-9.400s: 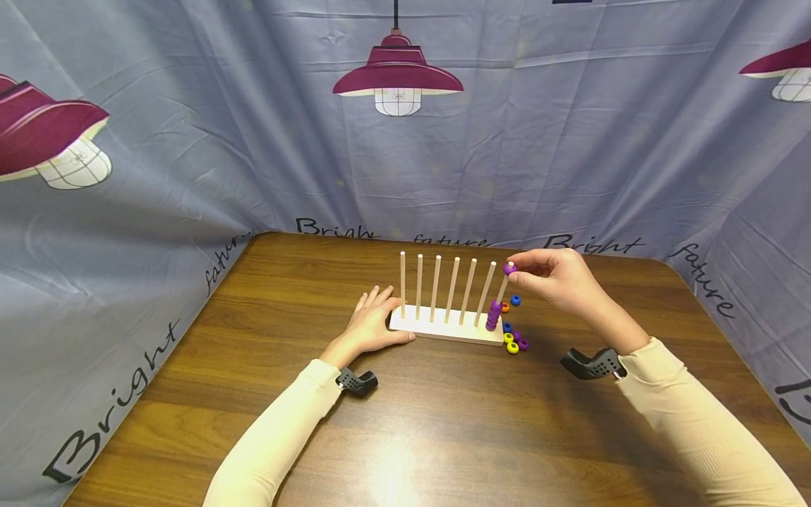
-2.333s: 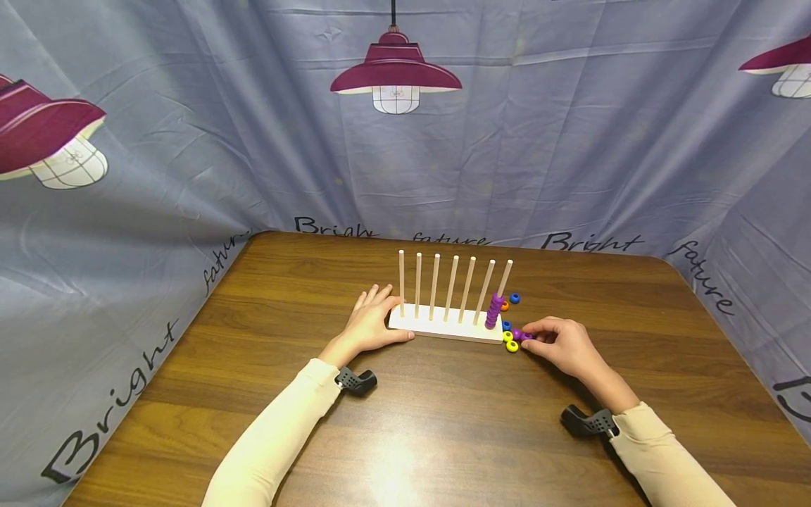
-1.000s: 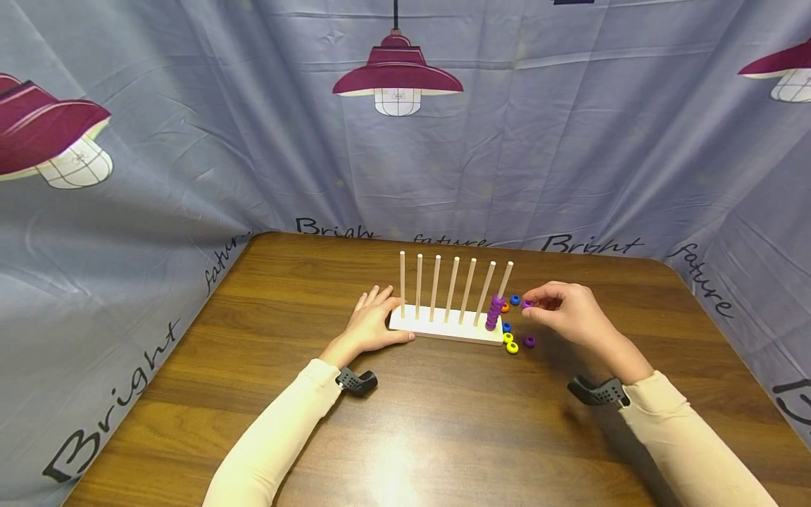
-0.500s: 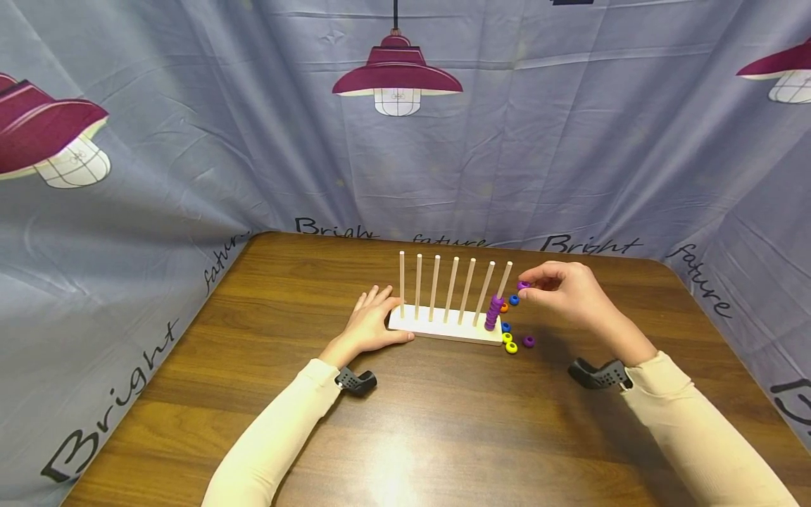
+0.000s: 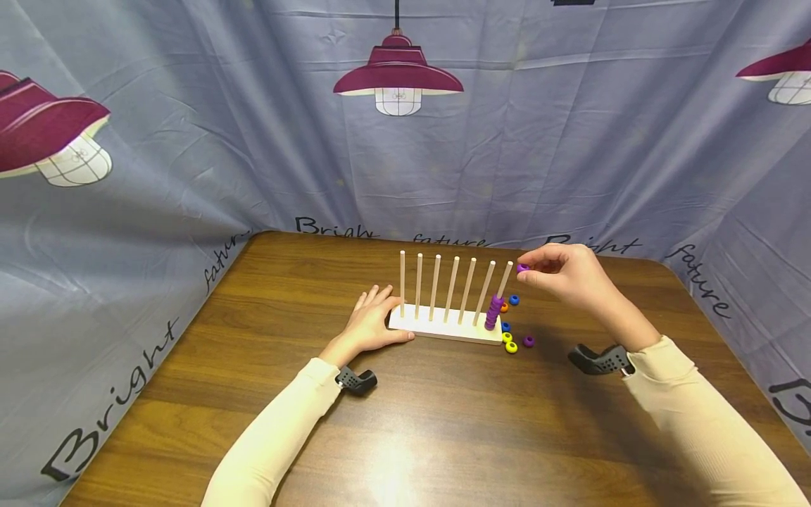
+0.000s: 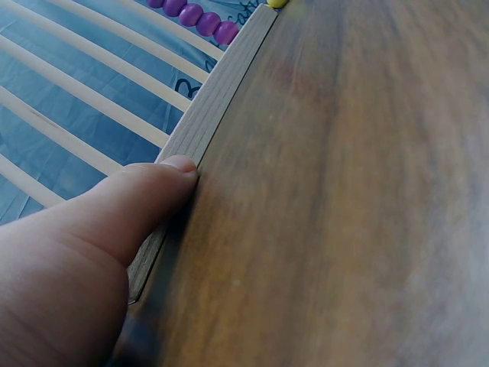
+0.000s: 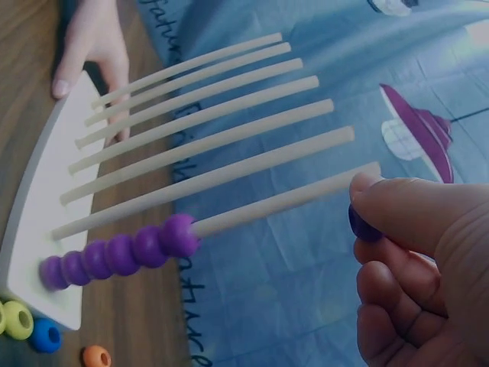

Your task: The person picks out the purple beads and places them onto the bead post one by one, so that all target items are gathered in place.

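A pale wooden peg rack [image 5: 443, 326] stands on the table with its upright pegs in a row. My left hand [image 5: 369, 326] grips its left end, the thumb [image 6: 164, 183] along the front side and fingers behind. Several purple beads [image 7: 122, 254] are stacked on the lower part of the rightmost peg [image 5: 505, 280]. Thumb and fingers of my right hand [image 5: 566, 274] pinch another purple bead [image 5: 522, 268] just right of that peg's tip. In the right wrist view the thumb partly covers this bead [image 7: 365, 226], which is beside the peg, not around it.
Loose beads lie by the rack's right end: yellow beads [image 5: 511, 348], blue beads [image 5: 514, 300], an orange bead [image 5: 504, 308] and a purple bead [image 5: 529, 341]. The brown wooden table [image 5: 412, 408] ends at a printed grey-blue curtain [image 5: 431, 169].
My right hand took a purple bead from beside the rack and has lifted it up toward the rightmost peg's tip. Another purple bead beside it shifted slightly. My left hand has stayed in place.
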`<state>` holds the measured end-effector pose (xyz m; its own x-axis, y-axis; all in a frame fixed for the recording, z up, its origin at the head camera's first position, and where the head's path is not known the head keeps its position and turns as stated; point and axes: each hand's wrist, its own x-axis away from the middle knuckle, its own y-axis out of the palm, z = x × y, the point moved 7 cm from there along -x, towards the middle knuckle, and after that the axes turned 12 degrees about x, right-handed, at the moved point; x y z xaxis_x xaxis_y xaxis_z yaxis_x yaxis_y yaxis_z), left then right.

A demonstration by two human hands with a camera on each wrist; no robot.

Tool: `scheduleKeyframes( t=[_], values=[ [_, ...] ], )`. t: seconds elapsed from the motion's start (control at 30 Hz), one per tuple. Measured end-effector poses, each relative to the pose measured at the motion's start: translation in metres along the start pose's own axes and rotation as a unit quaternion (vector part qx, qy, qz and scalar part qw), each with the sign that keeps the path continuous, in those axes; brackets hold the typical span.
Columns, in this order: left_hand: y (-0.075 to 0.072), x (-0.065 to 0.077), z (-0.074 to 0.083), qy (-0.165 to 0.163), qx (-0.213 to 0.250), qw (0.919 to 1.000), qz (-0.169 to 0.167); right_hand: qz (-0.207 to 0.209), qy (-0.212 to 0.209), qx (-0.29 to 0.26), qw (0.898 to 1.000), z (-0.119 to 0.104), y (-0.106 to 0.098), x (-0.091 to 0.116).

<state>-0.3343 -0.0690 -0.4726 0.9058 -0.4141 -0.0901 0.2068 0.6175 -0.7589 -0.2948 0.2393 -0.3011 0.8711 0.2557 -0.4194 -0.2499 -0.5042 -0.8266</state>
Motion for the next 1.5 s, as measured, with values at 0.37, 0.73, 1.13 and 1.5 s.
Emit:
scheduleKeyframes(
  t=[0.37,0.73,1.13,1.5],
  values=[
    [0.001,-0.001,-0.001,0.002,0.001,1.0000,0.000,0.036,-0.020,-0.021,0.999,-0.010,-0.008,-0.012],
    [0.001,0.000,-0.001,0.002,0.003,1.0000,-0.003,0.035,-0.047,-0.035,0.998,-0.019,-0.006,-0.014],
    [0.002,-0.001,-0.001,0.000,-0.002,1.0000,-0.001,0.023,-0.052,-0.023,0.998,-0.019,0.003,-0.014],
    [0.001,-0.001,-0.003,-0.002,-0.004,1.0000,-0.002,0.009,-0.040,-0.015,0.999,-0.016,0.008,-0.011]
  ],
)
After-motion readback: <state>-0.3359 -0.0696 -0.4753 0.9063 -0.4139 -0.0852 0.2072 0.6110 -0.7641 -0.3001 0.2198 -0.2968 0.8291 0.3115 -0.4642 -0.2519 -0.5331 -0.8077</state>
